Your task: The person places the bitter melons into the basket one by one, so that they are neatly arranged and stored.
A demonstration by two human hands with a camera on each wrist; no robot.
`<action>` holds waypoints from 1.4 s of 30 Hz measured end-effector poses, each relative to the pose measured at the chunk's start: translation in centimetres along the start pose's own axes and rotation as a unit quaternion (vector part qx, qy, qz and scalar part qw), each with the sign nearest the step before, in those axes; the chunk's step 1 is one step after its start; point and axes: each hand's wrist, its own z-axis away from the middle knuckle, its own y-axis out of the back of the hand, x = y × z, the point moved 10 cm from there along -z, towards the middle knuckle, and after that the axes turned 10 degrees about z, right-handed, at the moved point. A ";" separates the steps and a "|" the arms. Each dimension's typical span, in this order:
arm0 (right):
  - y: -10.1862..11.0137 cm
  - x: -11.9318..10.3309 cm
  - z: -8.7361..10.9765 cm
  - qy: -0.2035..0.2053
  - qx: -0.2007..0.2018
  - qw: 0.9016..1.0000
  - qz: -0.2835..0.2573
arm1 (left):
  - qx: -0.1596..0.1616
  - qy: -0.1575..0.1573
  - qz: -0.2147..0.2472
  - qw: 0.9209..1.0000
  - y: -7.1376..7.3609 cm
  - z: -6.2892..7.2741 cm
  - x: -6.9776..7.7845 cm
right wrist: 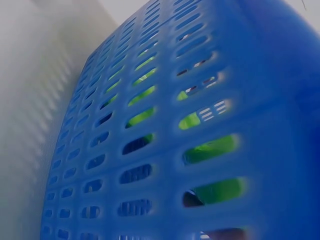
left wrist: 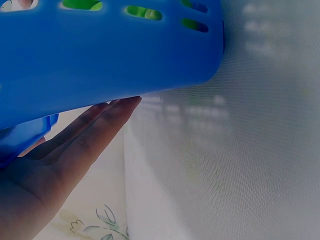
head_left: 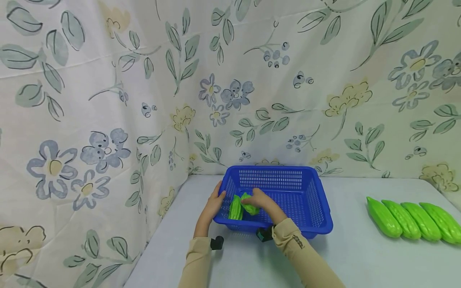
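A blue plastic basket point(head_left: 288, 196) with slotted walls stands on the table. At its left rim is my left hand point(head_left: 213, 205), thumb over the rim and fingers straight along the outer wall; the left wrist view shows this hand point(left wrist: 65, 155) against the basket point(left wrist: 110, 60). My right hand point(head_left: 262, 200) reaches inside and grips a bright green, bumpy bitter melon point(head_left: 251, 209). Another bitter melon point(head_left: 235, 209) lies just left of it, along the basket's left side. In the right wrist view the basket wall point(right wrist: 165, 165) hides most of the hand, with green showing through the slots.
Several more green bitter melons point(head_left: 410, 220) lie side by side on the white table point(head_left: 345, 256) to the right. A floral curtain point(head_left: 252, 80) hangs behind the table and along its left side.
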 end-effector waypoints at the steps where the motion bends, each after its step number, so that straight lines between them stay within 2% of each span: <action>1: 0.0 0.0 0.0 0.001 0.001 1.000 -0.002 | 0.000 0.000 0.000 1.000 0.0 0.0 0.0; 20: -0.8 0.6 -0.1 0.024 -0.005 0.998 -0.053 | 0.001 0.001 -0.003 1.000 -0.1 0.1 0.3; 32: -1.4 0.9 0.3 0.006 -0.029 0.993 -0.118 | 0.001 0.000 -0.006 1.000 0.0 0.0 0.2; 42: -1.3 0.8 1.0 0.014 -0.034 0.992 -0.122 | 0.001 -0.003 -0.006 1.000 0.0 0.0 0.2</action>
